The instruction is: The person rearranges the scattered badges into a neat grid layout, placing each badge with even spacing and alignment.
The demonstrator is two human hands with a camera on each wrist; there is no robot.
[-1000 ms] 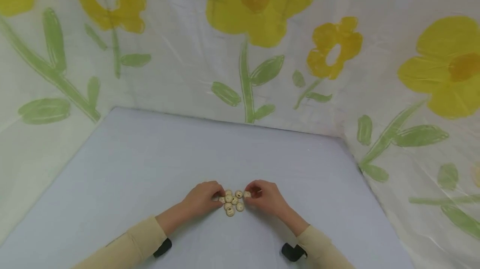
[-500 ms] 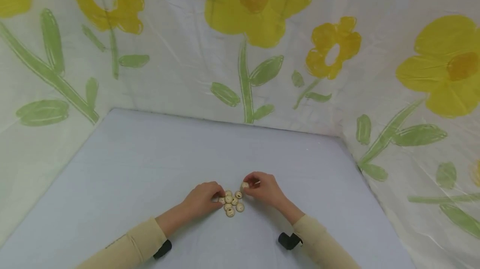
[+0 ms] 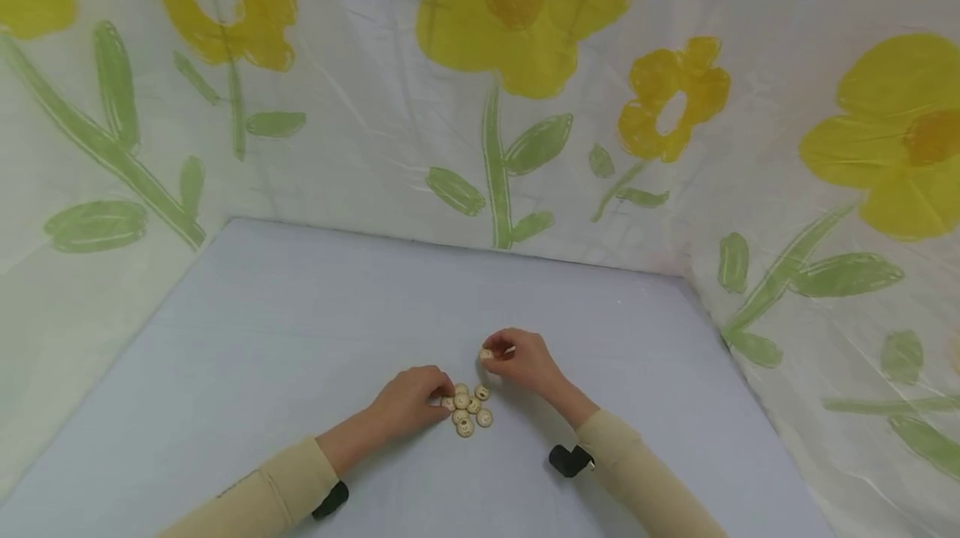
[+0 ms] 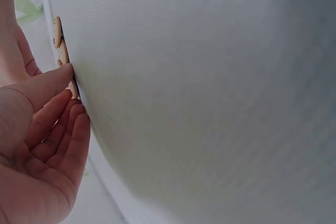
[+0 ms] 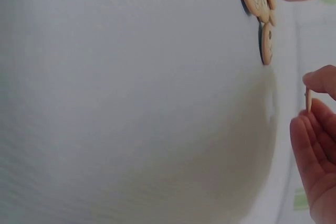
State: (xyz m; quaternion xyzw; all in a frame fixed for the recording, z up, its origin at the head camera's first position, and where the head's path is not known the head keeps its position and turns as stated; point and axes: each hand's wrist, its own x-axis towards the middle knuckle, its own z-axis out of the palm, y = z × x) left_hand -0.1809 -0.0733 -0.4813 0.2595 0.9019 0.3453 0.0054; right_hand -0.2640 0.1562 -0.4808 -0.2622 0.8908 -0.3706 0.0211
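Note:
Several round wooden discs with drawn faces lie in an overlapping cluster (image 3: 462, 401) on the table, seen in the head view. My left hand (image 3: 407, 401) rests at the cluster's left side, its thumb and fingers pinching a disc (image 3: 447, 404) at that edge. In the left wrist view the thumb covers part of this disc. Beyond the cluster, my right hand (image 3: 522, 361) pinches a single wooden disc (image 3: 487, 354) between thumb and fingers. The right wrist view shows this disc (image 5: 308, 99) edge-on, raised above the table and apart from the others.
A pale cloth-covered table (image 3: 337, 296) spreads around the hands. White sheeting painted with yellow flowers (image 3: 360, 146) rises behind and along both sides. Black wrist devices (image 3: 570, 460) sit under the beige sleeves.
My right hand has carried its disc away from the cluster's right side, lifting it and moving it farther back and slightly left. The left hand holds its place at the cluster.

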